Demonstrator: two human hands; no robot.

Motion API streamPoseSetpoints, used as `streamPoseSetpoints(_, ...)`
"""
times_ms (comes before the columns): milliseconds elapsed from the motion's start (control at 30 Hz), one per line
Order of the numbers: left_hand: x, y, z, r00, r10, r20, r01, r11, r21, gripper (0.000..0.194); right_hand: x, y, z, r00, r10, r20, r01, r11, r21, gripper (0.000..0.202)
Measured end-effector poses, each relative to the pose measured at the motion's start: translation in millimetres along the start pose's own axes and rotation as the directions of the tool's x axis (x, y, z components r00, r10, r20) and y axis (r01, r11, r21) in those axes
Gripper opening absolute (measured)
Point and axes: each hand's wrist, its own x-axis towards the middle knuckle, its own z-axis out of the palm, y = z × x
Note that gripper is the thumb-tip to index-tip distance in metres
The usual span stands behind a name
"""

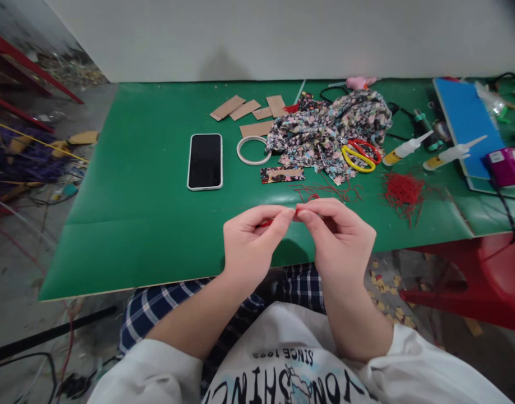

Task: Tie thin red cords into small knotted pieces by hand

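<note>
My left hand [251,238] and my right hand [344,238] meet above the near edge of the green table, thumbs and forefingers pinched together. Between the fingertips shows a bit of red string [298,209], and more red peeks out inside the left palm. Most of what they hold is hidden by the fingers. Just beyond the hands lie loose red strings [339,191] and a cardboard strip [283,174] wrapped in flowered cloth. To the right sits a tangled heap of red string [404,193].
Flowered cloth [337,123] is bunched at the back, with scissors [361,157] with red and yellow handles on it. A phone [205,161], a tape roll [253,150], cardboard pieces [228,108], glue bottles [407,148] and a blue board [468,123] lie around. A red stool [493,275] stands right.
</note>
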Motion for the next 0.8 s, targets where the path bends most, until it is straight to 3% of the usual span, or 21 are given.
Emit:
streamPoseSetpoints(367, 2, 1, -2.2, 1.0, -0.015, 0.005, 0.015, 0.996, 0.089, 0.019, 1, -2, -4, 0.994, -0.104, 0.023, 0.107, 0.973, -0.206, 0.008)
streamPoseSetpoints(600, 11, 9, -9.9, 0.988, 0.005, 0.152, -0.029, 0.987, 0.161, 0.009, 8, 0, -11, 0.991, -0.009, 0.13, 0.016, 0.998, -0.054, 0.014)
streamPoseSetpoints(800, 17, 16, -15.7, 0.963, -0.065, 0.263, -0.002, 0.969, 0.246, 0.012, 11, 0, -18, 0.972, 0.033, 0.233, -0.028, 0.999, -0.025, 0.012)
